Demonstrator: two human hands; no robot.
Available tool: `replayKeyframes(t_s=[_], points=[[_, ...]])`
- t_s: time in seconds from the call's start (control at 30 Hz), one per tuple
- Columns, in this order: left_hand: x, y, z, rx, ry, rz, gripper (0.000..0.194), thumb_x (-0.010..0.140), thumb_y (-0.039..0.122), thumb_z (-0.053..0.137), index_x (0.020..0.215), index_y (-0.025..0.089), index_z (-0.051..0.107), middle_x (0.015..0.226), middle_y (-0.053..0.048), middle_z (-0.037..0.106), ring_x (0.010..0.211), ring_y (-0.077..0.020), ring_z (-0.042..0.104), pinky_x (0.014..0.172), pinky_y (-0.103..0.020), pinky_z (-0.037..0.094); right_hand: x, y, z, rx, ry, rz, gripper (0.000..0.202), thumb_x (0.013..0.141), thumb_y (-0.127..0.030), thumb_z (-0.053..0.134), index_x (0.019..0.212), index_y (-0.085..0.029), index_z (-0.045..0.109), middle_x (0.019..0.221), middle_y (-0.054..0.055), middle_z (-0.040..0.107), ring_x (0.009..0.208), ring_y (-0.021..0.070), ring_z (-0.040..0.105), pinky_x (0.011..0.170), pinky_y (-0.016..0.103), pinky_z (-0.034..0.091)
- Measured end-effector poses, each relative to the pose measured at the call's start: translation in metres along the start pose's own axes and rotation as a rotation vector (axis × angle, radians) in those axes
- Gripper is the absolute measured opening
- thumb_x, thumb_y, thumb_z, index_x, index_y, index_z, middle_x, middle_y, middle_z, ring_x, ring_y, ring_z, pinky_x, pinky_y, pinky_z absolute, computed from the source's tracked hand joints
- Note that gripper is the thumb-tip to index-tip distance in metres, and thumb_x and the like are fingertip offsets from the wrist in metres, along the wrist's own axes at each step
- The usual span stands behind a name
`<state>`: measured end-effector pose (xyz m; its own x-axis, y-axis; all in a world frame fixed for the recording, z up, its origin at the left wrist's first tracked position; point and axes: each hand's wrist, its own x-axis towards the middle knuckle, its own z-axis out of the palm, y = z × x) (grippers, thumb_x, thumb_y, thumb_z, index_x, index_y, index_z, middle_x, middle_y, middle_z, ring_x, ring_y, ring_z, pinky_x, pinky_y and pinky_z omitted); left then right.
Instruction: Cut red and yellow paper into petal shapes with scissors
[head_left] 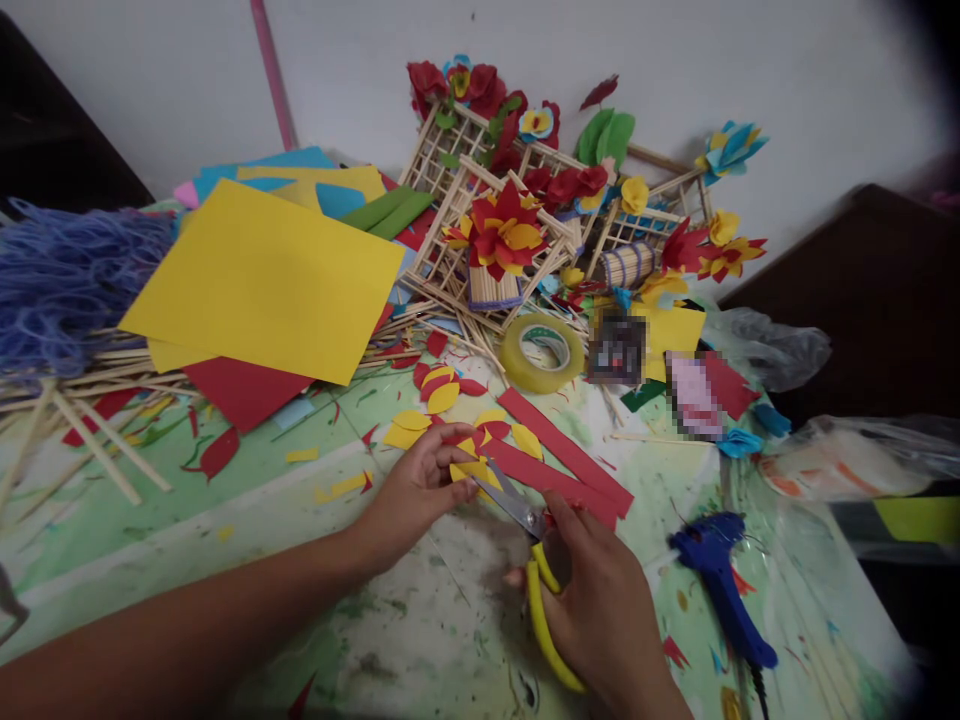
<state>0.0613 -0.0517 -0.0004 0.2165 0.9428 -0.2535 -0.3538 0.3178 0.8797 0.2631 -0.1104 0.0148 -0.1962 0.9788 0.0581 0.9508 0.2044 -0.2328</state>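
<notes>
My left hand (420, 478) is closed in a pinch on a small yellow paper piece (466, 472). In my right hand (592, 600) is a pair of scissors (546, 610) with yellow handles, its blades apart and reaching to the yellow paper. Beyond the hands lie red paper strips (562, 440) on the table. Yellow cut petals (409, 425) and red petals are scattered close to my left fingertips. How far the paper sits between the blades is partly hidden by my fingers.
A roll of clear tape (541, 352) lies behind the strips. To the right rests a blue glue gun (724, 585). Yellow paper sheets (270, 280), bamboo sticks (105, 440) and purple string (67, 290) cover the left. Stick frames with paper flowers (502, 230) stand against the wall.
</notes>
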Motion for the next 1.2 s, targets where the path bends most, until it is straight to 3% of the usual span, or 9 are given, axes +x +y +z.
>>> replayKeyframes(t_s=[0.33,0.57,0.97,1.2], points=[[-0.0011,0.0039,0.0037,-0.015,-0.074,-0.019,0.053,0.064,0.012,0.070,0.111,0.020,0.048,0.081,0.000,0.062,0.076,-0.0122,0.059,0.066,-0.022,0.044,-0.0002,-0.0044,-0.0015,0.055,-0.040,-0.017,0.066,0.075,-0.049,0.060,0.129,-0.013,0.046,0.102,0.012,0.062,0.093,0.0263,0.058,0.077,0.037,0.049],[0.0000,0.0038,0.0034,0.021,-0.095,-0.025,0.054,0.064,0.011,0.069,0.113,0.021,0.047,0.077,0.001,0.062,0.074,-0.0124,0.059,0.066,-0.023,0.042,0.0004,-0.0021,-0.0038,0.023,-0.050,-0.039,0.059,0.075,-0.041,0.060,0.126,-0.013,0.050,0.098,0.012,0.064,0.087,0.0248,0.060,0.072,0.036,0.050],[0.0030,0.0090,0.0004,0.077,-0.159,-0.055,0.060,0.065,0.015,0.071,0.118,0.019,0.044,0.075,0.002,0.060,0.072,-0.0124,0.057,0.065,-0.023,0.042,0.0020,-0.0014,-0.0080,0.073,-0.105,-0.011,0.069,0.073,-0.054,0.062,0.128,-0.014,0.050,0.096,0.011,0.065,0.088,0.0252,0.061,0.074,0.036,0.051],[0.0047,0.0096,-0.0004,0.076,-0.163,-0.077,0.061,0.064,0.014,0.069,0.119,0.019,0.043,0.077,0.002,0.059,0.068,-0.0117,0.056,0.061,-0.023,0.040,0.0016,-0.0008,-0.0069,0.086,-0.113,-0.010,0.065,0.072,-0.050,0.064,0.127,-0.017,0.051,0.095,0.010,0.067,0.082,0.0233,0.064,0.069,0.033,0.052]])
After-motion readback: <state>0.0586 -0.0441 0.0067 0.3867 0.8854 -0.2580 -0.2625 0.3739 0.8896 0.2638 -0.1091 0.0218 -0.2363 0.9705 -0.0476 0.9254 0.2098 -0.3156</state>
